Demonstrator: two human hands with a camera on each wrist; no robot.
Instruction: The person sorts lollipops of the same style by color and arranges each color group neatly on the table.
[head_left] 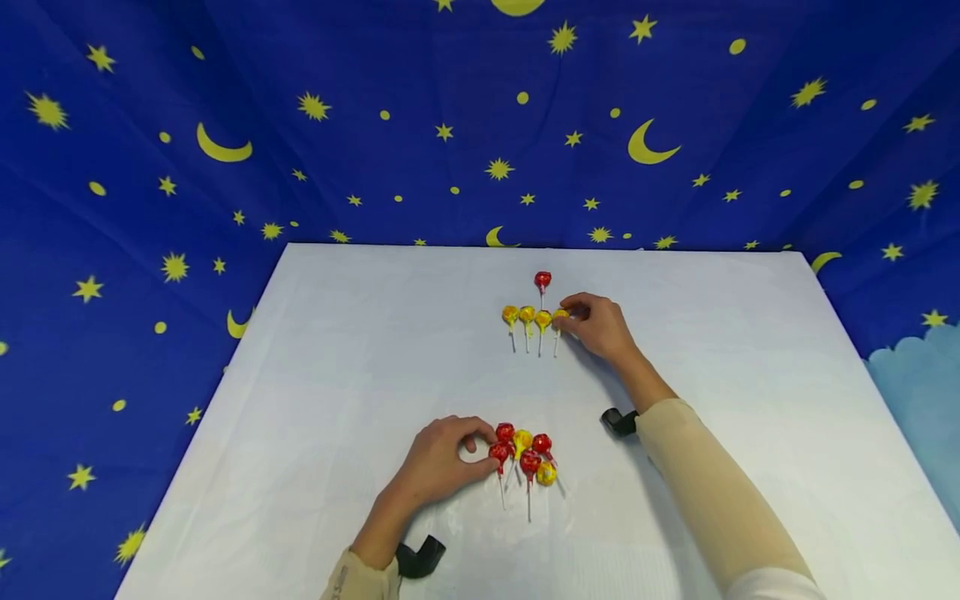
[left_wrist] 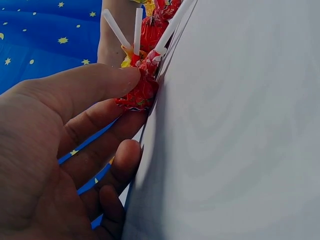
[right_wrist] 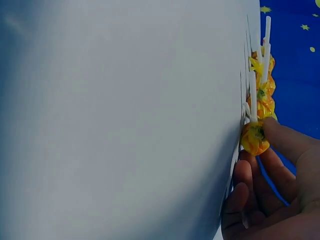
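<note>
At the right end of a row of yellow lollipops, my right hand (head_left: 602, 327) pinches a yellow lollipop (right_wrist: 256, 137) by its wrapped head between thumb and fingers. Its white stick points toward me, in line with the three other yellow lollipops (head_left: 527, 316) beside it. Closer to me, my left hand (head_left: 442, 457) holds a red lollipop (left_wrist: 140, 92), thumb on one side and fingers on the other. This one lies at the left edge of a loose pile of red lollipops (head_left: 530, 463) and yellow lollipops (head_left: 522, 442), some overlapping.
Behind the yellow row lies a single red lollipop (head_left: 543, 279). Everything rests on a white table (head_left: 360, 350). A dark blue cloth (head_left: 420, 100) with yellow stars and moons hangs behind and at the sides. Black wrist mounts (head_left: 422, 557) stick out from both sleeves.
</note>
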